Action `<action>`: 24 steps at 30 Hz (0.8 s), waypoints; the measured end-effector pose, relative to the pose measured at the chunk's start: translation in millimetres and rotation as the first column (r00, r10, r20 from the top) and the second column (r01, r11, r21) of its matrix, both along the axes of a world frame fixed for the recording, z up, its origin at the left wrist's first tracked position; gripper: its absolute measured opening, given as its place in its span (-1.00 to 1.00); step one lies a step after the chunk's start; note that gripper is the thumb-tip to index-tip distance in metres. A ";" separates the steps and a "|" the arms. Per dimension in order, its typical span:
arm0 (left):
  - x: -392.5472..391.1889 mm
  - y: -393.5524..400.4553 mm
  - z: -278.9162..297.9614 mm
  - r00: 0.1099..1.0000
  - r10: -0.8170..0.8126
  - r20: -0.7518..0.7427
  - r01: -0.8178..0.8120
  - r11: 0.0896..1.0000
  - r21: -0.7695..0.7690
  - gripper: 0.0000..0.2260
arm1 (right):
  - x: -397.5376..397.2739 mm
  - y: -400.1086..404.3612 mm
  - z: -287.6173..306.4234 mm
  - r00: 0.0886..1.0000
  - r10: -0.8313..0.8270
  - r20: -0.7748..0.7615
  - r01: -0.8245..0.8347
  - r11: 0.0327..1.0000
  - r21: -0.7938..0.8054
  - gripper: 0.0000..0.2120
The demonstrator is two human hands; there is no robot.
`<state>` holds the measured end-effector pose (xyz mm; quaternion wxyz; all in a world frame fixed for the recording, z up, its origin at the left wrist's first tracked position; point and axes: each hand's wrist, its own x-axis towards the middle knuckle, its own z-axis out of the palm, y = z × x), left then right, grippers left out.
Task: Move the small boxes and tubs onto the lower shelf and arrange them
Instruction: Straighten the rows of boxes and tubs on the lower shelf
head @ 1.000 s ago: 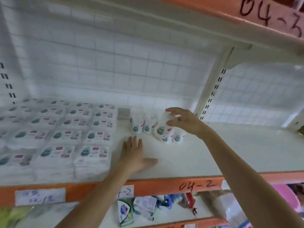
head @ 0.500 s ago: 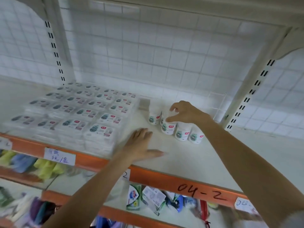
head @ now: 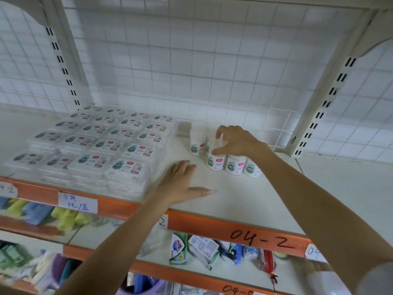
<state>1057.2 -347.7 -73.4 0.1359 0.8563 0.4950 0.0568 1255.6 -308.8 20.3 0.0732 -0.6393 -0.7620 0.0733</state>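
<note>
Several small white tubs (head: 235, 166) with green and red labels stand in a cluster at the middle of the white shelf (head: 244, 201). My right hand (head: 236, 143) reaches over the cluster, thumb and fingers curled round the top of the front-left tub (head: 215, 163). Another tub (head: 196, 144) stands just behind to the left. My left hand (head: 182, 184) lies flat on the shelf in front of the tubs, fingers straight, holding nothing. Stacks of flat clear boxes (head: 125, 165) fill the shelf's left part, right beside my left hand.
An orange front rail marked 04-2 (head: 261, 239) edges the shelf. A white slotted upright (head: 319, 103) and a wire grid back close off the right and rear. Below, another shelf holds a soap pack (head: 178, 248) and mixed packets. The shelf surface right of the tubs is bare.
The view has swung down and left. My right hand stays on the same tub, which now stands among the others. My left hand still lies flat on the shelf.
</note>
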 end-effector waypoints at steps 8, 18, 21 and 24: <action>0.2 0.5 -0.9 1.000 0.001 0.031 -0.001 1.000 0.003 -0.10 | 4.4 -5.9 2.9 0.998 0.007 -0.068 -0.006 1.000 0.009 -0.47; 41.7 28.8 45.5 0.889 -0.184 0.420 0.045 0.946 0.320 -0.56 | 53.0 -47.4 -5.3 0.984 0.016 -0.180 -0.001 0.997 0.079 -0.64; 50.6 33.5 44.8 0.932 -0.178 0.316 0.065 0.939 0.337 -0.64 | 50.2 -54.9 -18.3 0.993 0.027 -0.118 -0.001 0.977 0.214 -0.69; 54.6 33.4 43.3 0.937 -0.168 0.307 0.046 0.929 0.367 -0.69 | 46.3 -55.3 -22.2 0.997 0.000 -0.073 0.021 0.955 0.295 -0.71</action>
